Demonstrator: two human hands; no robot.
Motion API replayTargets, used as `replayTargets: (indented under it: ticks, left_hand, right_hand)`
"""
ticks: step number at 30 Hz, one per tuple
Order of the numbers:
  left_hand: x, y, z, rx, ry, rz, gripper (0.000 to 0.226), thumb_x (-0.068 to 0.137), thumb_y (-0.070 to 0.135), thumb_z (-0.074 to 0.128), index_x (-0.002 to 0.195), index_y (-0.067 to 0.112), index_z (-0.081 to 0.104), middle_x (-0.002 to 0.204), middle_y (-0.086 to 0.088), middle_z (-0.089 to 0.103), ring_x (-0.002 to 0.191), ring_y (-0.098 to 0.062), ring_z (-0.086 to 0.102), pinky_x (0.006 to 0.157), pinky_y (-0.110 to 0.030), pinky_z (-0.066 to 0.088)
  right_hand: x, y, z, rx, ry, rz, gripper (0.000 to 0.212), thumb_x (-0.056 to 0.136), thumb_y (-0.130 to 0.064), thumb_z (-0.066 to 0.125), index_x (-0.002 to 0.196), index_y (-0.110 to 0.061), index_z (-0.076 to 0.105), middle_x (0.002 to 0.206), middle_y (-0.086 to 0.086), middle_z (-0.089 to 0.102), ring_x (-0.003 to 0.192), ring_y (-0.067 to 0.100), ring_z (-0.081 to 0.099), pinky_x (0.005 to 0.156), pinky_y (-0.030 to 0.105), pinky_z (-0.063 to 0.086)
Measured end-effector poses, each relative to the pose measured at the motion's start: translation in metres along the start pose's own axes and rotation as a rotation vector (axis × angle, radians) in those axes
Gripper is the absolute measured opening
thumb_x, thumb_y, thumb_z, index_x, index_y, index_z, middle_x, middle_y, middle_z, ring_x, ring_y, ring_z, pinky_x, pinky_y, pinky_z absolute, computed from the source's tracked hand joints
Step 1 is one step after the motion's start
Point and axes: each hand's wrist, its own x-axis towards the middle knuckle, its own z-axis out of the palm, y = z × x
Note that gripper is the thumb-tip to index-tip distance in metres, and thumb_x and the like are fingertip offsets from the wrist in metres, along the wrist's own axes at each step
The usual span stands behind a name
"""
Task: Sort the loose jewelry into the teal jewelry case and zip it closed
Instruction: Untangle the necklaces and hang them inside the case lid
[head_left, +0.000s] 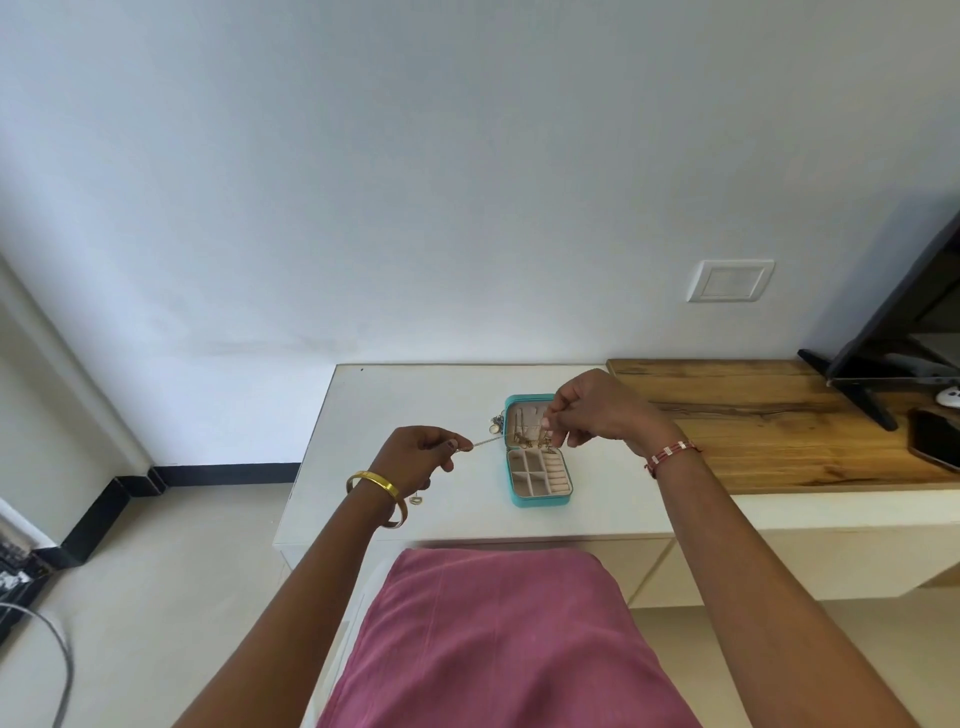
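1. The teal jewelry case (537, 451) lay open on the white table (374, 415), its lid at 12 o'clock and its tray at 6 o'clock.
2. The tray held pale divided compartments and ring rolls, all apparently bare; gold pieces (530, 441) hung along the lid's lower edge.
3. The left hand (415, 457), at 9 o'clock of the case, pinched 1 end of a thin chain (485, 442).
4. The right hand (597, 410), over the lid's 3 o'clock side, pinched closed on something small; whether it held the chain's other end could not be told.
5. A small ring-like piece (415, 500) lay below the left hand, its shape unclear.
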Motion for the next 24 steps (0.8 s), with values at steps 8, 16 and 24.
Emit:
replayTargets:
  ticks: [8, 16, 24]
  left_hand:
    - [0.0, -0.007, 0.011, 0.038, -0.031, 0.014, 0.02, 0.09, 0.01, 0.05, 0.098, 0.01, 0.068, 0.071, 0.003, 0.064, 0.054, -0.005, 0.057, 0.053, -0.012, 0.045]
    - [-0.001, 0.014, 0.02, -0.023, -0.019, 0.167, 0.017, 0.089, 0.011, 0.054, 0.1, 0.008, 0.067, 0.092, -0.005, 0.069, 0.073, -0.006, 0.065, 0.062, -0.004, 0.046]
    - [-0.008, 0.032, 0.028, -0.014, 0.096, 0.263, 0.01, 0.081, 0.01, 0.064, 0.084, 0.002, 0.07, 0.08, -0.014, 0.071, 0.078, -0.028, 0.067, 0.079, -0.033, 0.052]
  right_hand:
    - [-0.006, -0.019, 0.014, 0.129, 0.051, -0.098, 0.019, 0.078, -0.016, 0.072, 0.064, -0.009, 0.061, 0.056, 0.004, 0.064, 0.05, 0.014, 0.054, 0.057, 0.025, 0.048]
    - [-0.011, -0.044, 0.023, -0.091, 0.005, -0.137, 0.009, 0.083, -0.01, 0.064, 0.076, -0.004, 0.065, 0.062, 0.005, 0.064, 0.054, 0.014, 0.056, 0.059, 0.025, 0.045]
    - [-0.014, -0.049, 0.022, -0.33, 0.089, -0.173, 0.022, 0.08, -0.021, 0.069, 0.064, -0.012, 0.058, 0.055, -0.001, 0.06, 0.054, 0.015, 0.055, 0.046, 0.018, 0.039]
